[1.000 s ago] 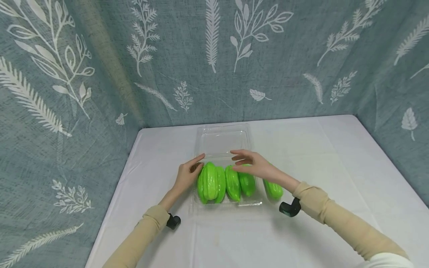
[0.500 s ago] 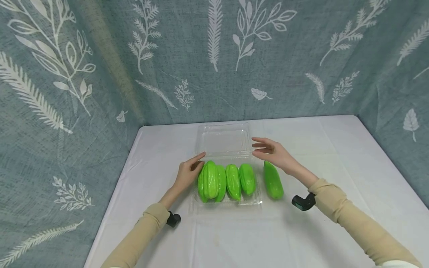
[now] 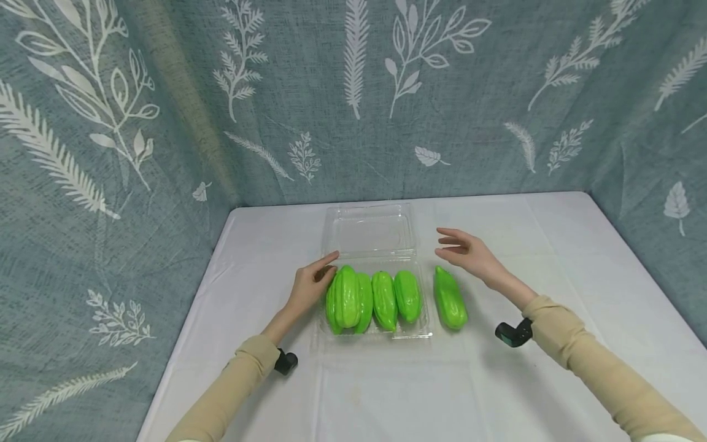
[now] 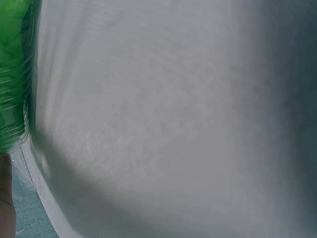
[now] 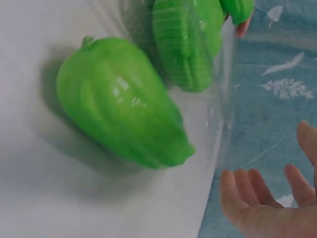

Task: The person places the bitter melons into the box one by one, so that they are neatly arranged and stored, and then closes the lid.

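Note:
Several glossy green fruits (image 3: 384, 301) lie side by side in a clear plastic clamshell box (image 3: 413, 336); a ridged light green fruit (image 3: 347, 298) rests on others at the left end. My left hand (image 3: 305, 288) is at the box's left side, index finger stretched along it and thumb close to the ridged fruit. In the left wrist view a finger (image 4: 6, 198) reaches the box's corner. One green papaya-shaped fruit (image 3: 450, 299) lies outside, right of the box. My right hand (image 3: 472, 255) hovers above and behind it, fingers spread and holding nothing.
The box's clear lid (image 3: 369, 228) lies folded back behind the base. A white cloth covers the table (image 3: 386, 387). A blue-grey leaf-patterned curtain (image 3: 331, 92) stands along the back and sides.
My right hand has moved right, away from over the box, bringing the fruits beneath it into full view. My left hand has stayed at the box's side.

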Available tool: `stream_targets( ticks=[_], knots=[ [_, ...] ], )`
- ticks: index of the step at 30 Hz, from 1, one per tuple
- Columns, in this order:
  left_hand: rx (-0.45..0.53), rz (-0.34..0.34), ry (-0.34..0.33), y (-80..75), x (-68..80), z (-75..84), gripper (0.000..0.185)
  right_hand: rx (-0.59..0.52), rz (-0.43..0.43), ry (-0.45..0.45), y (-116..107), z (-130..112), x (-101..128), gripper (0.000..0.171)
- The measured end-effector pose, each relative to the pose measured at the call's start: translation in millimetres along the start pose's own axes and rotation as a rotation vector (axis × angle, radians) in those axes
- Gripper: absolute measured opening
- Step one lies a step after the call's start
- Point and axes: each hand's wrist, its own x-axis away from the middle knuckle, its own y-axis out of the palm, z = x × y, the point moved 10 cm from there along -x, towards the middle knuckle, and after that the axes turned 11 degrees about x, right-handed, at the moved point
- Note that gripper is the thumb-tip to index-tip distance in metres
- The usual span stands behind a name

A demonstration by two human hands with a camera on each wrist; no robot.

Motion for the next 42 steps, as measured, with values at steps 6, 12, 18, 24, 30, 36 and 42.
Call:
stream_targets(
  ticks=[6, 12, 18, 24, 30, 36, 42],
  knots=[
    [-0.011, 0.006, -0.010, 0.6, 1.0, -0.7, 0.033, 0.059, -0.014, 0.037, -4, 16, 1, 0.064],
    [-0.009, -0.005, -0.020, 1.3, 2.3, -2.3, 0.033, 0.121, -0.171, 0.098, 9, 37, 6, 0.067],
    [0.000, -0.017, -0.023, 2.2, 3.6, -1.9, 0.033, 0.102, -0.331, 0.093, 26, 42, 17, 0.066],
    [0.000, -0.014, -0.025, 2.2, 2.4, -2.3, 0.033, 0.138, -0.387, 0.079, 33, 42, 21, 0.066],
    [0.004, -0.010, -0.022, 1.8, 0.5, -2.3, 0.033, 0.227, -0.394, 0.049, 36, 40, 20, 0.059],
    [-0.006, -0.010, -0.009, 1.6, 0.1, -1.8, 0.033, 0.256, -0.377, 0.036, 39, 41, 19, 0.060],
    [-0.008, -0.008, -0.013, 0.9, -0.7, -1.9, 0.033, 0.260, -0.366, -0.004, 39, 38, 20, 0.059]
  ],
)
